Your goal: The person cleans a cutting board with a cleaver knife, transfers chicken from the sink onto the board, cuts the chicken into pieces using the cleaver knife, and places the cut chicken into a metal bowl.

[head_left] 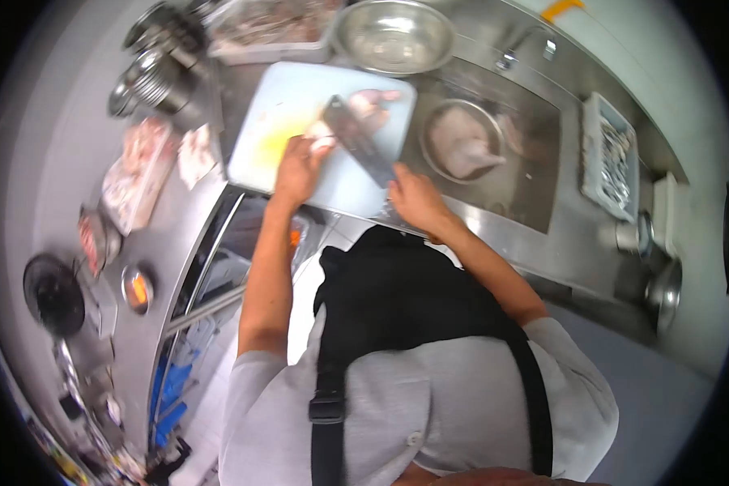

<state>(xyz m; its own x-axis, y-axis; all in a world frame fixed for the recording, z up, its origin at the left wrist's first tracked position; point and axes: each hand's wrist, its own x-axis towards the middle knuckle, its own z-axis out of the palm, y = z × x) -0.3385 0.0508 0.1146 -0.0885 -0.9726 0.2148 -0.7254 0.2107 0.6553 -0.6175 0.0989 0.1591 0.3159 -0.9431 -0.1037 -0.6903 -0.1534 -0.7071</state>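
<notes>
Head view. Left hand [298, 172]: fingers bent over the near end of a raw meat piece [319, 130]; blurred, so cannot tell whether they pinch it or only press it down. Right hand [415, 200]: fingers wrapped together round the grip of a broad-bladed knife [360, 139], the handle mostly hidden in the fist. Blade runs from the right fingers up and leftward, its tip end just beside the meat piece; contact between the two not resolved.

Cutting board [271, 85] lies under the left fingers. A second piece of poultry [373, 107] rests on it, past the blade from the left fingers. A yellow patch [274, 147] is just left of them; stain or liquid, cannot tell. Right of the right fingers and farther out, a round pan [426, 154] holds a pale bird [462, 139].

Handling (judged): meat piece likely light, soft, wet and slippery, yielding under pressure and apt to skid; best hold is on its thick near end, fingertips curled back from the edge. Knife likely stiff and weighty toward the blade; best held at the handle, close to the blade's heel.
</notes>
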